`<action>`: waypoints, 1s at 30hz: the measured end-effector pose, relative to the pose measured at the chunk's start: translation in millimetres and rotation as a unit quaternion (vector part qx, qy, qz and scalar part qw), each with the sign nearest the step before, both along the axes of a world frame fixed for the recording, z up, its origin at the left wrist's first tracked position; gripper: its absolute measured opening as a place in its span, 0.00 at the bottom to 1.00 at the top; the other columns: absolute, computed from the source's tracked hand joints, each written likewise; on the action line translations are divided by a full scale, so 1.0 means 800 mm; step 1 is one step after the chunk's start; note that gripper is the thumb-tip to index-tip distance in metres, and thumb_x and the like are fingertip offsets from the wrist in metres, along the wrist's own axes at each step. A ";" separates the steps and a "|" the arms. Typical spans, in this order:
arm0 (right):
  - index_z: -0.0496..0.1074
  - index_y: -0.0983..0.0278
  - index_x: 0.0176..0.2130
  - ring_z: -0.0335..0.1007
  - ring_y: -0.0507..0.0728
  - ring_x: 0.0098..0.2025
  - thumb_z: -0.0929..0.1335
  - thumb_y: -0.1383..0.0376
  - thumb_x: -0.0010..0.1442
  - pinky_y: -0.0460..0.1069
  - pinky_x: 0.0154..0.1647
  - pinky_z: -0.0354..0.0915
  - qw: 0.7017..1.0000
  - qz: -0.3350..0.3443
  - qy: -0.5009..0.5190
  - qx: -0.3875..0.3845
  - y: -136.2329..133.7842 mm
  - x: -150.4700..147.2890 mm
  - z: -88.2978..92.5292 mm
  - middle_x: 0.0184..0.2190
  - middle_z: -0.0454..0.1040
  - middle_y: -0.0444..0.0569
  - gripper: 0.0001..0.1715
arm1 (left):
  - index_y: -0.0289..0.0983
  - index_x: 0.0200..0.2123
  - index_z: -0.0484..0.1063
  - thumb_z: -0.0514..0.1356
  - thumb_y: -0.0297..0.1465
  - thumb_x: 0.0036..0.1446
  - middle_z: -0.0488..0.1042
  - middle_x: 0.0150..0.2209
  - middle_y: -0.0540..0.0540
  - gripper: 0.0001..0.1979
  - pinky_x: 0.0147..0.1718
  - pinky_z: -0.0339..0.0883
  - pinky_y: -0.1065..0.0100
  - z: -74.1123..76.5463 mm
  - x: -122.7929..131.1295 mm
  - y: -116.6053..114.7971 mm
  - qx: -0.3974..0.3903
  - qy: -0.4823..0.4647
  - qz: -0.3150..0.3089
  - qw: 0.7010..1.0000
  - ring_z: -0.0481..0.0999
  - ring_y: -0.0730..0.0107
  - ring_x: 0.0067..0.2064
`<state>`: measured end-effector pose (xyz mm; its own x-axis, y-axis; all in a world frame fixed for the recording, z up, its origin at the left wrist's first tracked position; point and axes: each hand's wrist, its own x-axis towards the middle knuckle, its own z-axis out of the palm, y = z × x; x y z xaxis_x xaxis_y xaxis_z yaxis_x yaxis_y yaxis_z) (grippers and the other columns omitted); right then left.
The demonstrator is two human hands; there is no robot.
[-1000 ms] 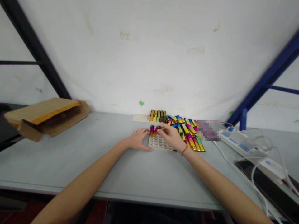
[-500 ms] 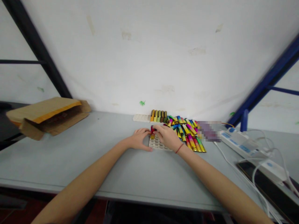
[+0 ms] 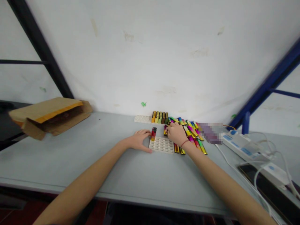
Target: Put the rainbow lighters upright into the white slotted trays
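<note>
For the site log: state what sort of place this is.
Probably a small packing or assembly workbench: a pile of rainbow lighters, a white slotted tray holding one upright lighter, and a power strip.

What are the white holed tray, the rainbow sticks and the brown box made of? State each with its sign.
White holed tray: probably moulded plastic, matt, with even rows of round sockets. Rainbow-coloured shiny sticks: glossy metallic-looking shells, likely foil or plated plastic, bright glints. Brown open box: corrugated cardboard, dull, with folded flaps.
</note>
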<state>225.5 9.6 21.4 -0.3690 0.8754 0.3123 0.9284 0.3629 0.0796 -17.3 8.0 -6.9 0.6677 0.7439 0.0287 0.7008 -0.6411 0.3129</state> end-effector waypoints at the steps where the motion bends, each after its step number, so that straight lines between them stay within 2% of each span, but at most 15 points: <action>1: 0.79 0.67 0.38 0.63 0.65 0.47 0.60 0.69 0.61 0.56 0.44 0.57 1.000 -0.004 -0.007 -0.002 0.000 -0.003 -0.003 0.41 0.73 0.60 0.19 | 0.38 0.56 0.62 0.64 0.56 0.42 0.59 0.61 0.38 0.43 0.61 0.48 0.55 0.001 -0.001 0.000 -0.002 0.000 -0.004 1.000 0.57 0.47 0.62; 7: 0.80 0.67 0.36 0.60 0.65 0.47 0.60 0.64 0.62 0.56 0.43 0.57 1.000 -0.003 -0.011 -0.015 -0.003 -0.017 -0.008 0.42 0.72 0.61 0.20 | 0.37 0.57 0.62 0.65 0.55 0.43 0.59 0.61 0.37 0.43 0.61 0.48 0.56 0.004 -0.001 -0.003 -0.006 0.002 -0.005 1.000 0.57 0.48 0.62; 14: 0.80 0.63 0.36 0.59 0.63 0.47 0.59 0.57 0.64 0.55 0.48 0.54 0.999 0.044 0.010 -0.022 -0.007 -0.015 -0.008 0.41 0.72 0.56 0.24 | 0.36 0.57 0.62 0.65 0.55 0.43 0.58 0.62 0.37 0.43 0.61 0.48 0.57 0.005 0.000 -0.004 -0.007 0.007 -0.006 1.000 0.56 0.48 0.63; 18: 0.79 0.63 0.34 0.61 0.61 0.47 0.58 0.57 0.66 0.54 0.49 0.53 0.997 0.056 0.021 -0.042 -0.005 -0.018 -0.008 0.38 0.76 0.53 0.25 | 0.35 0.57 0.62 0.65 0.54 0.44 0.59 0.61 0.36 0.43 0.61 0.49 0.56 0.004 0.000 -0.004 -0.002 0.004 -0.010 1.000 0.57 0.48 0.62; 23: 0.79 0.63 0.33 0.63 0.63 0.47 0.61 0.57 0.64 0.54 0.45 0.55 0.997 -0.008 0.031 -0.065 0.006 -0.032 -0.004 0.36 0.78 0.54 0.21 | 0.35 0.57 0.63 0.65 0.54 0.44 0.59 0.61 0.35 0.42 0.60 0.49 0.56 0.004 0.000 -0.004 0.000 -0.005 -0.013 1.000 0.57 0.47 0.62; 26: 0.78 0.64 0.38 0.65 0.64 0.49 0.63 0.60 0.62 0.55 0.46 0.56 0.994 -0.066 0.033 -0.077 0.013 -0.044 -0.001 0.37 0.78 0.56 0.16 | 0.35 0.57 0.63 0.66 0.53 0.43 0.59 0.61 0.35 0.43 0.61 0.49 0.56 0.005 0.000 -0.005 -0.004 -0.006 -0.011 1.000 0.58 0.47 0.62; 30: 0.75 0.68 0.44 0.67 0.66 0.50 0.61 0.64 0.62 0.54 0.45 0.60 0.987 -0.131 0.046 -0.086 0.019 -0.054 -0.002 0.40 0.77 0.62 0.17 | 0.34 0.58 0.62 0.66 0.53 0.44 0.58 0.62 0.35 0.43 0.61 0.48 0.55 0.006 0.000 -0.006 -0.011 -0.007 -0.008 1.000 0.57 0.46 0.62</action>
